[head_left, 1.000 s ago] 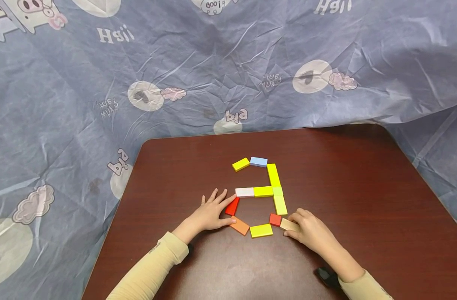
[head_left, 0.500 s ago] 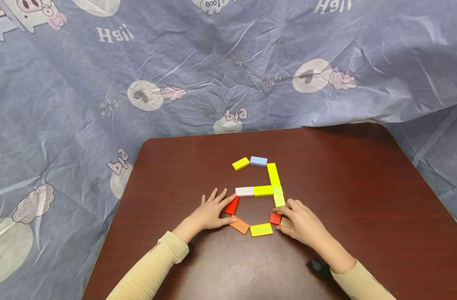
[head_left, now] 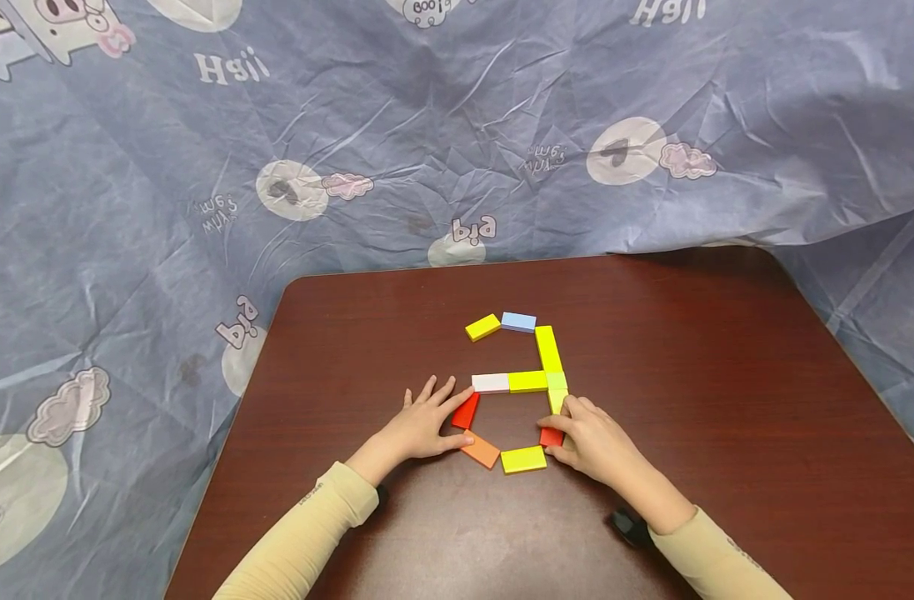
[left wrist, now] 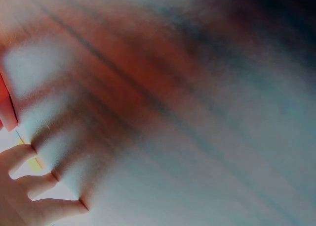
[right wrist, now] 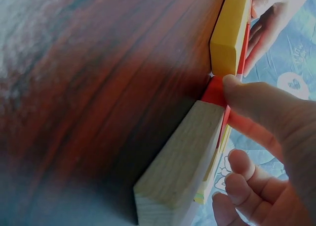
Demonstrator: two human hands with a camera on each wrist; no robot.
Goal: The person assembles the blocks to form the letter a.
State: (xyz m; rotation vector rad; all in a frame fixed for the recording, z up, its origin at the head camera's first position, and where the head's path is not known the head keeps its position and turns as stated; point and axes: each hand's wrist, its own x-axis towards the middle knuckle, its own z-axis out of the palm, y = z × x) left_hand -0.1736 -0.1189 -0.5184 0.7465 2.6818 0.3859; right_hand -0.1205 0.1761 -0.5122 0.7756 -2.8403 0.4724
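Flat coloured blocks lie in an open outline on the table. My right hand [head_left: 595,437] pinches a small red block [head_left: 551,437] between thumb and index finger; it sits between a yellow block [head_left: 524,460] and a pale yellow one [head_left: 557,402]. A bare wooden block [right wrist: 182,152] lies against the red one, hidden under this hand in the head view. My left hand [head_left: 421,427] rests with fingers spread, its thumb on an orange block [head_left: 482,451] and index fingertip at the corner of a white block [head_left: 490,383], beside a longer red block [head_left: 466,411].
Farther back lie a blue block [head_left: 519,322], a tilted yellow block [head_left: 482,327] and a long yellow upright [head_left: 548,347]. The brown table [head_left: 726,375] extends on both sides. A printed blue-grey cloth [head_left: 397,133] hangs behind it.
My right hand has shifted left, from gripping the wooden block to pinching the small red block. The left hand has stayed in place.
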